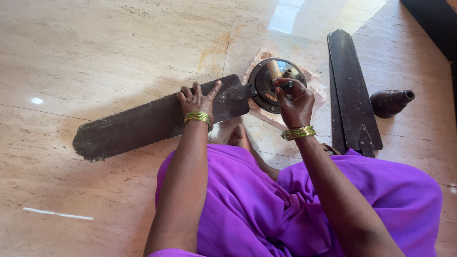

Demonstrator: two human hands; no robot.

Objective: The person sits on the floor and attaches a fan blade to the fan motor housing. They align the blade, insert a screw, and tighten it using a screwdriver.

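A dark brown fan blade [152, 121] is seen against beige marble floor tiles [109, 52] veined in rust and tan. The motor housing [272, 84] is shown dark with a brass-coloured centre. Green-and-gold bangles [197, 117] are worn on both wrists, and bright purple cloth [247, 209] is draped nearest.

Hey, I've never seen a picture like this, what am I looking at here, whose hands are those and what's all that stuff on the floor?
This is one picture from a camera worn on a person's head, looking down at their own two bare hands. The person sits on a pale stone floor in purple clothing. The left hand presses flat on a dark fan blade that is attached to a round fan motor. The motor rests on a cloth. The right hand grips a dark tool against the motor's hub. To the right lie loose spare blades and a dark cone-shaped cover.
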